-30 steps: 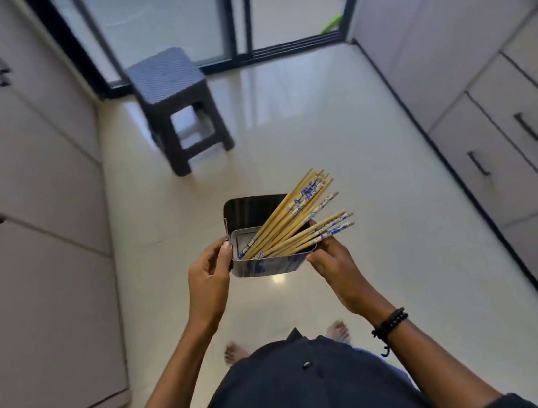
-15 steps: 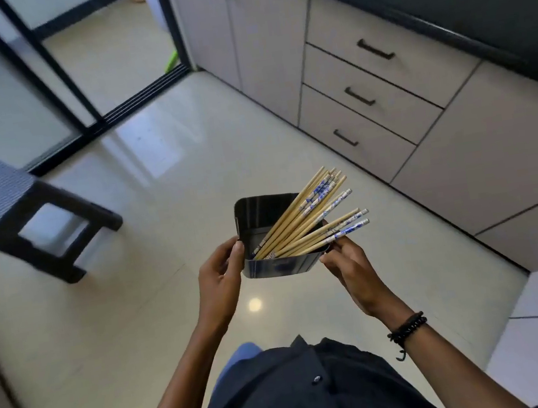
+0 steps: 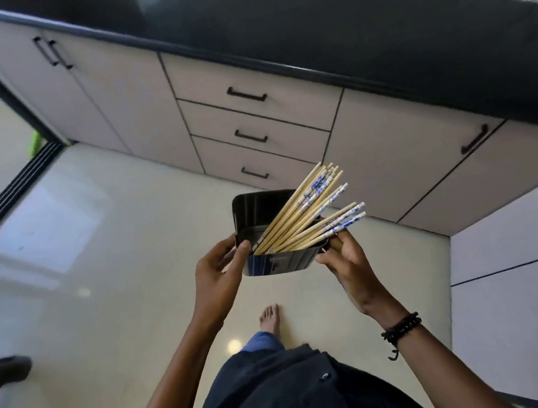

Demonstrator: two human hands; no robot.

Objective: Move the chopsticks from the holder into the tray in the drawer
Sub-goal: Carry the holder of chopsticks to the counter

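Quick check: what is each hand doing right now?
Left hand: closed on the left end of the holder.
Right hand: closed on the holder's right end, under the chopsticks.

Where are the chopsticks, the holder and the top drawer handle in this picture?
chopsticks (image 3: 300,215), head view, on the bare wooden shafts mid-bundle.
holder (image 3: 279,262), head view, on its dark front wall.
top drawer handle (image 3: 246,94), head view, on the middle of the black bar.

We note pale wooden chopsticks (image 3: 300,218); the dark holder (image 3: 277,261) looks like glossy plastic; floor (image 3: 96,262) polished, reflective; countertop (image 3: 338,21) matt black.
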